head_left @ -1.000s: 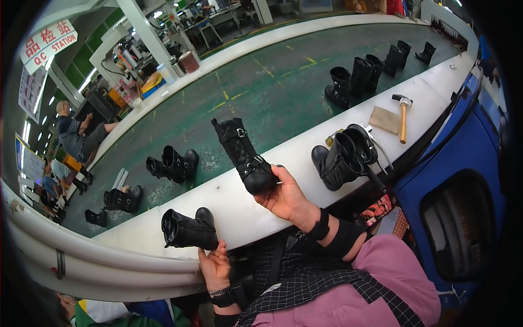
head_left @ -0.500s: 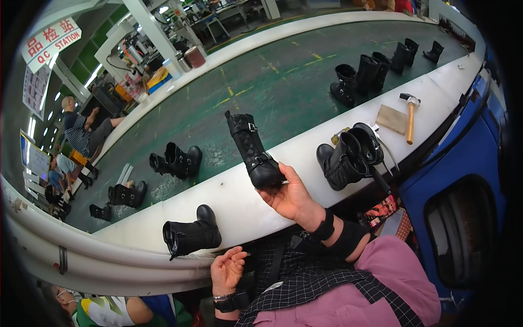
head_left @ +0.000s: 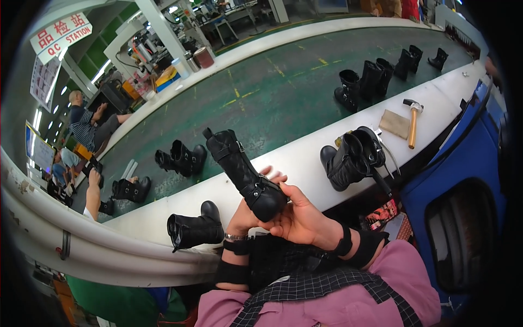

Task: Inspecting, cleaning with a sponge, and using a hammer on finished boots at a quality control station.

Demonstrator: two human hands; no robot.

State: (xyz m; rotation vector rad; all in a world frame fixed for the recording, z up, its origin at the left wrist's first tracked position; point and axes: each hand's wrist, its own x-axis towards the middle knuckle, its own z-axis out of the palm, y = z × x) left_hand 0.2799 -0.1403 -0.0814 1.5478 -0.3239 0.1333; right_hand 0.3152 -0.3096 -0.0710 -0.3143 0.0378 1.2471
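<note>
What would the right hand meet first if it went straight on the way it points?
The tall black leather-like boot with buckled straps, which the right hand holds; past it, probably the left hand, though depth there is unclear.

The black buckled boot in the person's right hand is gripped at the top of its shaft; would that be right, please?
Not quite: the head view shows the right hand gripping the black buckled boot at its foot end instead.
</note>
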